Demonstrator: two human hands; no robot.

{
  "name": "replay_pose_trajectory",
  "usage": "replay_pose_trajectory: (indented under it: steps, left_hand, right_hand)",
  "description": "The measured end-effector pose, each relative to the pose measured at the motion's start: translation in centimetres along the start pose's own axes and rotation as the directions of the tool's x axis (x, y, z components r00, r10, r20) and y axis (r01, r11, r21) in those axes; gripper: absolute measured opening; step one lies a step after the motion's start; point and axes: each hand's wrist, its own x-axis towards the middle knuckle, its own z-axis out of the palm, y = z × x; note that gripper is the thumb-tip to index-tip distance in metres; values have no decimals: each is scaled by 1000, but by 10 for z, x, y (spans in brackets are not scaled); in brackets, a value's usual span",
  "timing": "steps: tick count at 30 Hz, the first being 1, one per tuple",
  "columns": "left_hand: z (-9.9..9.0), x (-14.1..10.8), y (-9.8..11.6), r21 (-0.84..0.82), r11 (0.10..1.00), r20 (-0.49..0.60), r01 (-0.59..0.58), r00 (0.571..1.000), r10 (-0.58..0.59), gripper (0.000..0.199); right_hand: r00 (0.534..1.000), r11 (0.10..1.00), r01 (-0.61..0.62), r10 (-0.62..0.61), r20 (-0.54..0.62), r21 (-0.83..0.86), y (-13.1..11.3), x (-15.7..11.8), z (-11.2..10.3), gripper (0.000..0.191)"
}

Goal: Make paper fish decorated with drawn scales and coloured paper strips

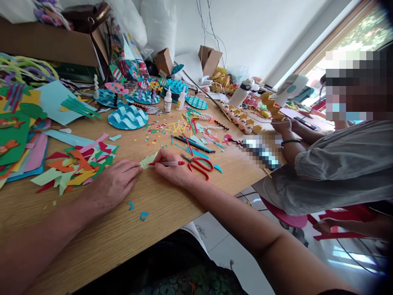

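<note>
My right hand [173,169] is closed around a red-tipped pen [172,163], and its writing end is hidden by my fingers. Under the pen lies a small pale green paper piece [149,160] with fine dark marks on it. My left hand [118,178] rests on the table, fingers together, holding down the left edge of that paper. Red-handled scissors [201,164] lie partly open just right of my right hand. Two blue paper scraps [143,216] sit in front of my left hand. Colourful paper offcuts [76,168] are piled beyond my left wrist.
Two white glue bottles [167,101] stand behind a blue wavy paper disc [127,118]. Dark pens [195,144] lie beyond the scissors. Coloured sheets [33,151] are stacked at left. Doll-like heads with yellow crowns [241,119] line the right side, near a seated person's grey sleeve [331,151].
</note>
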Motion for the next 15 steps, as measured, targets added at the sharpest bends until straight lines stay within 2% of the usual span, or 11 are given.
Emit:
replay_pose_trajectory:
  steps: [8,15]
  left_hand:
    - [0,0,0,11,1000,-15,-15,1000,15,40]
    - [0,0,-1,-2,1000,-8,-5,1000,5,40]
  right_hand:
    - [1000,999,-14,14,13,30,-1,-1,-2,2]
    - [999,991,16,-12,-36,135,7,3,2,4]
